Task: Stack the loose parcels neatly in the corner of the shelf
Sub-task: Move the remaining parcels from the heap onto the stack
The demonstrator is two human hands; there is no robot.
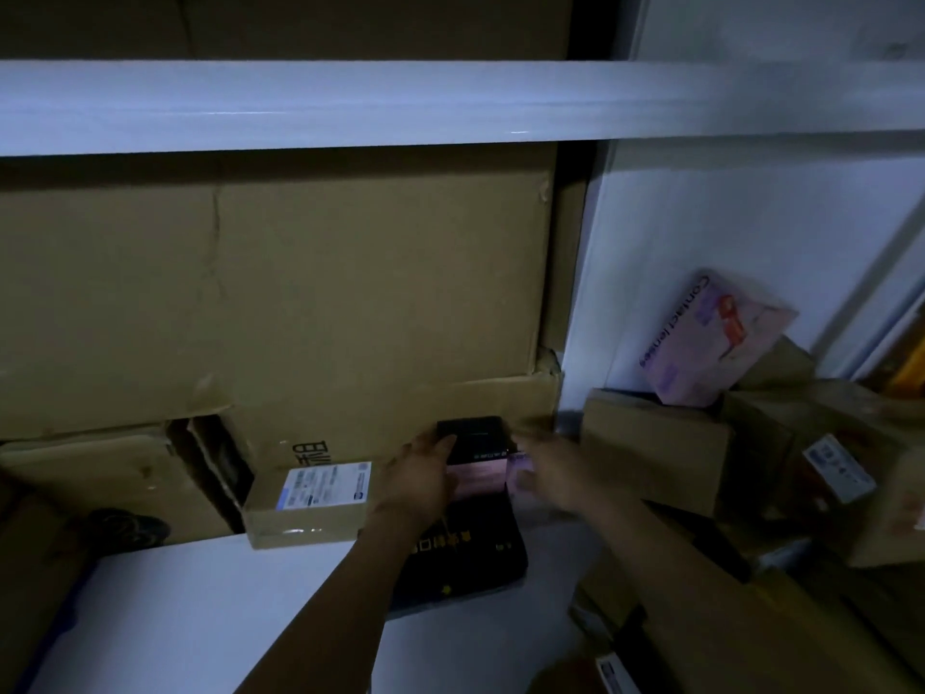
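1. The small black box point(473, 435) was a smooth, hard-edged block, glossy and dark on top with a pinkish band lower down; it stood on the flat black parcel point(465, 553), close against the back of the shelf point(210, 608)
2. The left hand point(415, 480) gripped that box from its left side, thumb laid over the top edge and fingers curled round it
3. The right hand point(550, 473) met the box's right side but was blurred; whether its fingers were closed on it could not be told
4. The flat black parcel was wide and thin, with yellow printed marks, and lay on the smooth white shelf
5. Just to its left sat a taped cardboard parcel point(310, 503), rectangular, with shiny tape and a white label on top
6. Behind stood a large cardboard box point(300, 293), creased and matte, torn open at its lower left; what it held was too dark to see
7. To the right, brown cardboard parcels point(655, 448) were heaped unevenly, and a pink carton point(716, 338) printed "Contact lenses" leaned tilted on them against the white wall
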